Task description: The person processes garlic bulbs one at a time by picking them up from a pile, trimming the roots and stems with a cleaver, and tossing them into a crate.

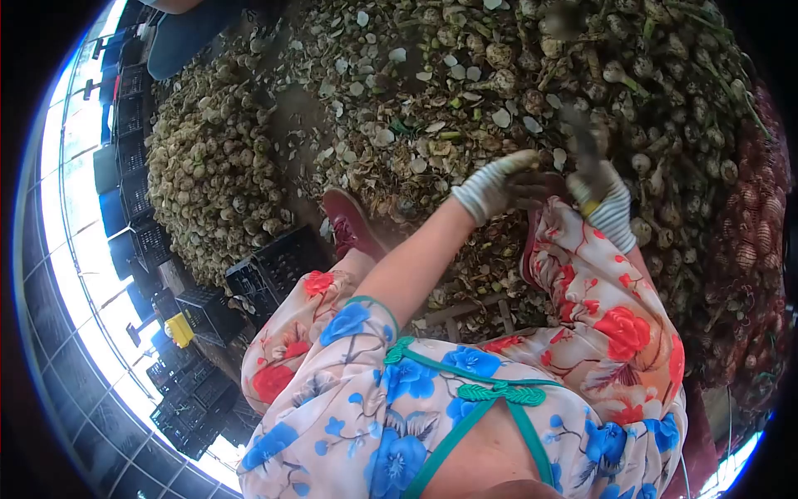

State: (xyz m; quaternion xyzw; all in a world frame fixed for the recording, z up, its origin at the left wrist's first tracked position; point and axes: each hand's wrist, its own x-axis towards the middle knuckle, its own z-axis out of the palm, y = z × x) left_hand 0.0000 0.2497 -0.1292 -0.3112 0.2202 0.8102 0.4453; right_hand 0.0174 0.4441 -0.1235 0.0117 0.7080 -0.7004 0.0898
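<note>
I sit amid heaps of garlic bulbs [648, 91] and loose papery skins [391, 100]. My left hand [503, 187], in a striped knit glove with dark fingertips, hovers over the skins by my knee, fingers curled; whether it holds anything is unclear. My right hand [603, 200], gloved the same way, reaches up toward the garlic pile, its dark fingers blurred against the stalks. My floral garment [598, 308] covers both knees, and a red shoe [349, 220] rests on the litter.
A second garlic heap [208, 175] lies at the left. Black plastic crates [274, 270] stand beside it, more stacked along the bright wall. Red mesh sacks of garlic [748, 233] line the right. Another person's blue-clad leg [183, 37] shows at top left.
</note>
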